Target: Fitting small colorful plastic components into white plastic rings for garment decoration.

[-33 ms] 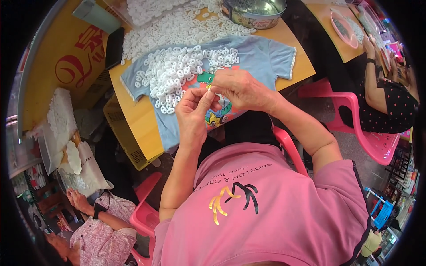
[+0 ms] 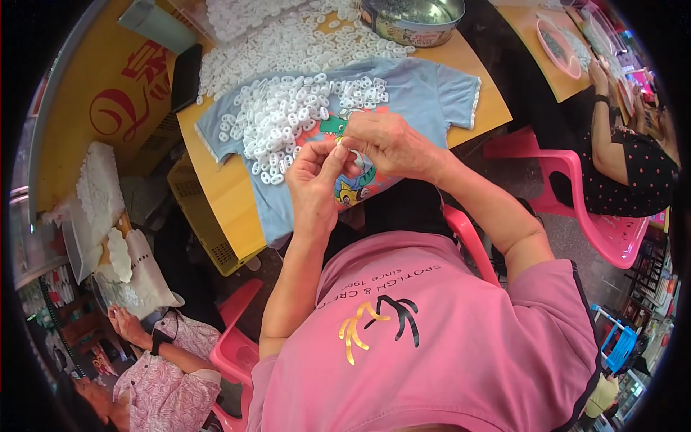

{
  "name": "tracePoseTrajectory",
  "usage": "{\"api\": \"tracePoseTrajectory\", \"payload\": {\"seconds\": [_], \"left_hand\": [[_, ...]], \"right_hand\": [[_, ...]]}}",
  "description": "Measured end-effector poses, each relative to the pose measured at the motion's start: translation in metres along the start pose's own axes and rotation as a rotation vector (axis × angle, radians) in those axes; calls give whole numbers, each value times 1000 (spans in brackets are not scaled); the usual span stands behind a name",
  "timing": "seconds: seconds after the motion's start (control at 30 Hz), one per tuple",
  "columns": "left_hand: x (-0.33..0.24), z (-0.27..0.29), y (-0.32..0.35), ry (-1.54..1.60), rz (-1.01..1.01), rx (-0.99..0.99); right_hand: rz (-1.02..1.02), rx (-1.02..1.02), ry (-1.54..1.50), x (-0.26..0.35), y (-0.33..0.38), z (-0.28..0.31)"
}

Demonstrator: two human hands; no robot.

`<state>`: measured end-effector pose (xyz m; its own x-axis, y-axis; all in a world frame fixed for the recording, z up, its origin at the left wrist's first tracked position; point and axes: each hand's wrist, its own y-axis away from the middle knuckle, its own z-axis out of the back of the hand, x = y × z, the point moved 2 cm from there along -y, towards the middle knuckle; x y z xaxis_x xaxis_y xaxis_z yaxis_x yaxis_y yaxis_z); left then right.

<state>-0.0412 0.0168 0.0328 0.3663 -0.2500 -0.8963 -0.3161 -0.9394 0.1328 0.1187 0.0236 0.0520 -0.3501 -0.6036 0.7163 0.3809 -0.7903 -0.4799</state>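
Note:
My left hand (image 2: 315, 176) and my right hand (image 2: 394, 145) meet over a light blue T-shirt (image 2: 425, 93) with a colourful cartoon print. Thumb and fingers of both are pinched together at the fingertips. Whatever sits between them is too small to name; only a tiny pale spot shows there. Just beyond my left hand, a heap of small white oval plastic pieces (image 2: 277, 119), each with two holes, lies on the shirt. A smaller cluster of the same pieces (image 2: 363, 92) lies beyond my right hand.
Many more white pieces (image 2: 288, 43) cover the yellow table (image 2: 489, 101) behind the shirt. A round tin (image 2: 414, 25) stands at the back, a dark phone-like slab (image 2: 187, 78) at the left. Other people sit on pink chairs (image 2: 568, 173) at both sides.
Both hands keep nearly the same place and pinch. My left hand has shifted very slightly; the pieces and shirt stay where they were.

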Motion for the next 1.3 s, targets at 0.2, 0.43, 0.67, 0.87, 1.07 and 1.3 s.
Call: {"api": "tracePoseTrajectory", "payload": {"seconds": [0.2, 0.43, 0.67, 0.87, 1.07, 1.3], "left_hand": [[4, 9, -8, -38, 62, -20], [-12, 9, -6, -62, 113, 73], [-14, 6, 3, -72, 75, 61], [-25, 2, 7, -161, 15, 69], [-30, 2, 7, -326, -17, 53], [-22, 3, 9, -294, 21, 48]], "right_hand": [[-138, -19, -12, -9, 7, -1], [-6, 73, 129, 0, -3, 16], [59, 31, 0, 5, 4, 6], [0, -38, -92, 8, 6, 0], [-17, 119, 41, 18, -3, 13], [15, 157, 84, 13, -1, 11]]}}
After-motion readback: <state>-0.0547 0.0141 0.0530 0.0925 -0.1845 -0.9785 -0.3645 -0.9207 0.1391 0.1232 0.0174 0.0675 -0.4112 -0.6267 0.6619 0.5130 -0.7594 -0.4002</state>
